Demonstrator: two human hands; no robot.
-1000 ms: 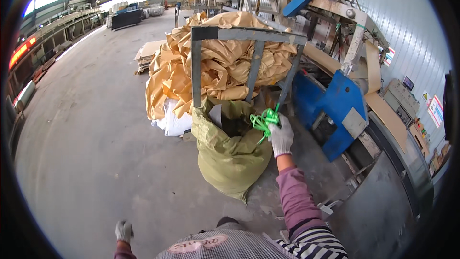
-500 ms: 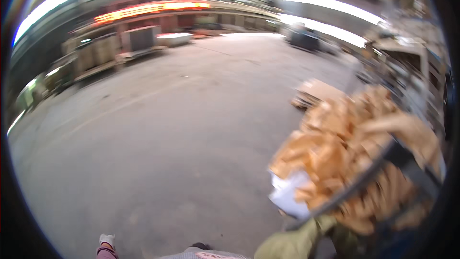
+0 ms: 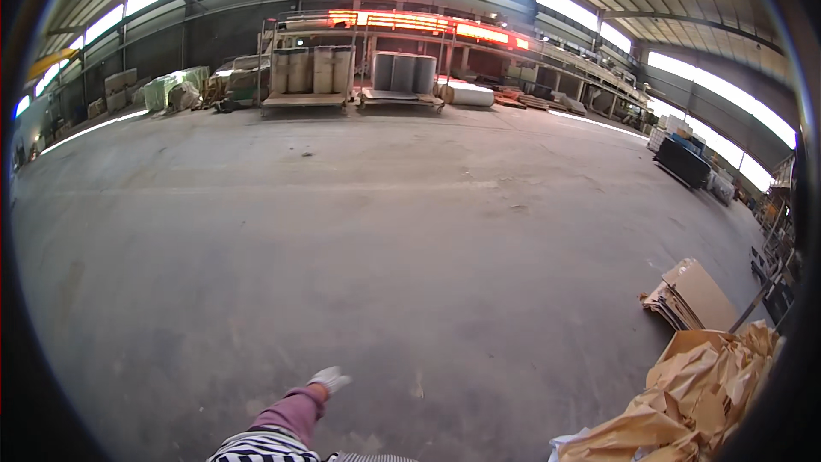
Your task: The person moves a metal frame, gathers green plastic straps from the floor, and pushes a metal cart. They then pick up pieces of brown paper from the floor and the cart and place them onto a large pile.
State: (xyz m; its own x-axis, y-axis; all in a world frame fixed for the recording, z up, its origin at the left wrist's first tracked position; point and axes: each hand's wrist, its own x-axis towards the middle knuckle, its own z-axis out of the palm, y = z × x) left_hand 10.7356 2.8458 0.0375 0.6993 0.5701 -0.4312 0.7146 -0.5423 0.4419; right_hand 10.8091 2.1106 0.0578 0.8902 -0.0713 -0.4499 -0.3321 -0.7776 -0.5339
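My left hand (image 3: 329,378) wears a white glove and reaches out over the bare concrete floor (image 3: 376,291) at the lower middle. Its fingers look loosely stretched toward the right, though small and slightly blurred, and nothing shows in them. A mauve sleeve (image 3: 295,415) and a black-and-white striped cover (image 3: 261,447) are on that arm. My right hand is out of the picture. Nearest on the right lies a heap of crumpled brown paper (image 3: 701,389), cut off by the rim. Behind it leans a stack of flattened cardboard (image 3: 697,295).
Across the hall stand wheeled racks with large upright rolls (image 3: 312,73) and grey rolls (image 3: 404,74). A white roll (image 3: 469,94) lies beside them. Red-glowing heaters (image 3: 428,24) run along a machine. A dark crate (image 3: 682,162) stands far right; wrapped bundles (image 3: 167,90) sit far left.
The view has swung right-to-left, so the paper heap slid to the lower right corner. The cart handle and olive cloth left view. My left hand came further forward and toward the middle.
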